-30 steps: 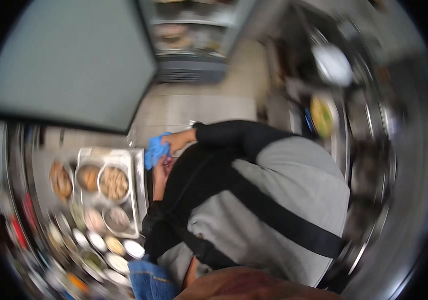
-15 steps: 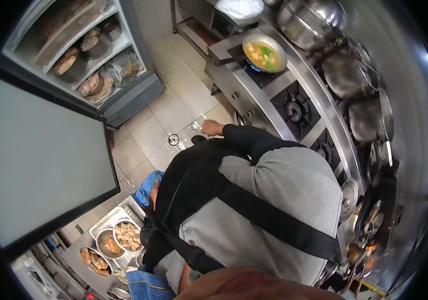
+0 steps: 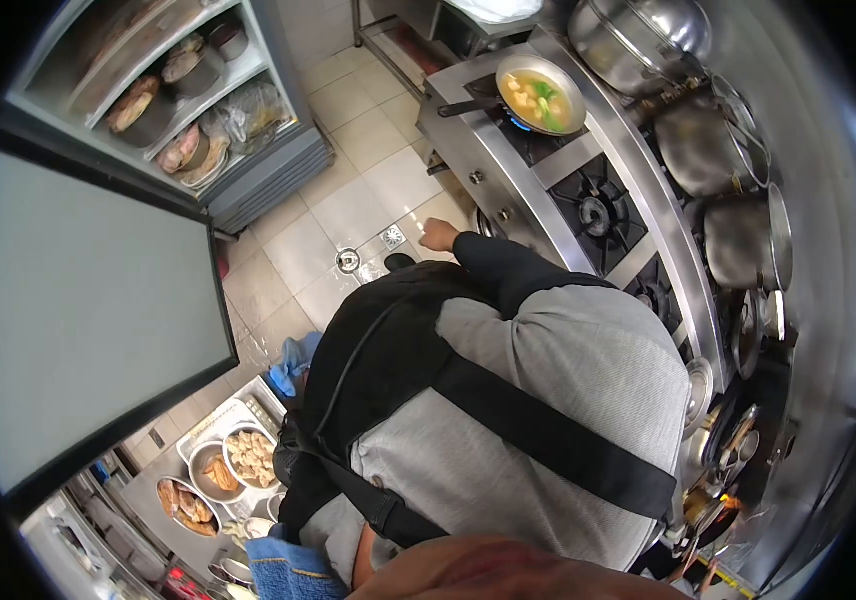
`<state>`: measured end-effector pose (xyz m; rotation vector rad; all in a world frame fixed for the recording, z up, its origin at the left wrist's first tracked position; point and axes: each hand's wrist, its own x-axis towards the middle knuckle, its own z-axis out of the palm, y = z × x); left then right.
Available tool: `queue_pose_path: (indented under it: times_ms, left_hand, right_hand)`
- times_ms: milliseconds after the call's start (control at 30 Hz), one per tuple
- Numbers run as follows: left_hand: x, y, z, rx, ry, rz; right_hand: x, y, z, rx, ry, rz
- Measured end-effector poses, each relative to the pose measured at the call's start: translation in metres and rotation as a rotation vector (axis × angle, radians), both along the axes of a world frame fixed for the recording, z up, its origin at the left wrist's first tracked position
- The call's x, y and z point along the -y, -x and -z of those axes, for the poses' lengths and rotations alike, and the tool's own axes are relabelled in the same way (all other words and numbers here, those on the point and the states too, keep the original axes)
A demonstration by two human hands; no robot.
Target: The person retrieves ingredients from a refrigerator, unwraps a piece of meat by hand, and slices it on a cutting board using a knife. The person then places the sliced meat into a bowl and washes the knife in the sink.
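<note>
A blue cloth (image 3: 293,360) hangs at the left side of my body, gathered at my left hand, whose fingers are mostly hidden behind my dark apron (image 3: 373,350). My right hand (image 3: 438,235) hangs over the floor at the end of a dark sleeve, fingers curled, with no object visible in it. The stove front (image 3: 493,185) is to its right. On the far burner sits a long-handled pan (image 3: 540,95) of yellowish broth with pale chunks and green pieces, over a blue flame.
An open refrigerator (image 3: 268,160) with filled pots stands at upper left, its door (image 3: 98,310) swung out. Bowls of food (image 3: 251,455) sit on the lower-left counter. Pots (image 3: 703,140) line the stove's back. A drain (image 3: 348,261) is in the wet tiled floor. A burner (image 3: 598,213) sits nearer me.
The view has shifted slightly. My right hand has moved a little up and right. My left hand's fingers, partly visible before beside the blue cloth, are now mostly hidden.
</note>
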<state>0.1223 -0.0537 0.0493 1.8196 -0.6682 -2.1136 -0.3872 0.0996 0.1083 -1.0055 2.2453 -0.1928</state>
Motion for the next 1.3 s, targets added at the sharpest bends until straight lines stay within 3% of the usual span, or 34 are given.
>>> queue_pose_path:
  times_ms: [100, 133, 167, 200, 267, 333, 533, 733, 833, 1133, 1233, 1300]
  left_hand:
    - [-0.017, -0.007, 0.003, 0.012, 0.037, 0.014]
    - [-0.027, -0.011, 0.001, 0.022, 0.055, 0.003]
    - [-0.040, -0.012, 0.002, 0.037, 0.075, 0.001]
    - [-0.051, -0.010, -0.002, 0.050, 0.095, -0.004]
    - [-0.074, -0.006, -0.004, 0.069, 0.123, -0.021]
    - [-0.091, 0.000, -0.008, 0.073, 0.136, -0.041]
    - [-0.125, -0.001, -0.008, -0.091, 0.015, -0.091]
    - [-0.136, -0.027, 0.045, 0.113, 0.189, 0.039]
    - [-0.135, -0.025, 0.054, 0.081, 0.056, -0.188]
    - [-0.110, -0.005, 0.022, 0.089, 0.109, -0.079]
    - [-0.108, 0.012, -0.008, 0.147, 0.105, -0.189]
    - [-0.108, -0.005, 0.047, 0.012, 0.116, -0.154]
  right_hand:
    - [0.044, -0.008, -0.035, 0.071, 0.165, -0.007]
    - [0.057, 0.001, 0.006, 0.020, 0.256, -0.144]
    - [0.071, -0.010, -0.038, 0.092, 0.210, -0.178]
    - [0.081, -0.003, 0.018, 0.058, 0.345, -0.143]
    - [0.088, -0.023, -0.044, 0.265, 0.270, 0.019]
    - [0.088, -0.021, -0.023, 0.272, 0.243, 0.008]
    - [0.052, -0.020, -0.037, 0.224, 0.035, -0.037]
    - [0.028, -0.008, -0.027, 0.146, -0.067, -0.006]
    - [0.028, -0.015, -0.036, 0.160, -0.042, 0.000]
    - [0.047, -0.040, -0.058, 0.249, -0.006, 0.000]
    - [0.047, -0.041, -0.062, 0.254, -0.024, 0.005]
    - [0.046, -0.040, -0.062, 0.250, -0.039, 0.012]
